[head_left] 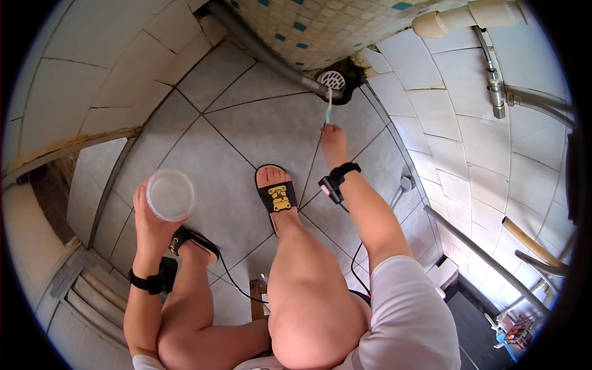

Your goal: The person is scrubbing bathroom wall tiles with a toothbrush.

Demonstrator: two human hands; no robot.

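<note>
Toothbrush (328, 111) pinched by its end, probably for reach, the right hand (335, 145) stood near the drain cover (332, 80), the left hand (148, 221) holding a tub (170, 195) farther from it.

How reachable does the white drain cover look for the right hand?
Probably yes: the right hand holds a toothbrush pointing toward the white drain cover, with only the grey hose partly between.

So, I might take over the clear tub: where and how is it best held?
Probably by its right side, coming from the right and curving around it: the clear tub is round, and the left grip covers its left and near sides, leaving that edge free.
</note>
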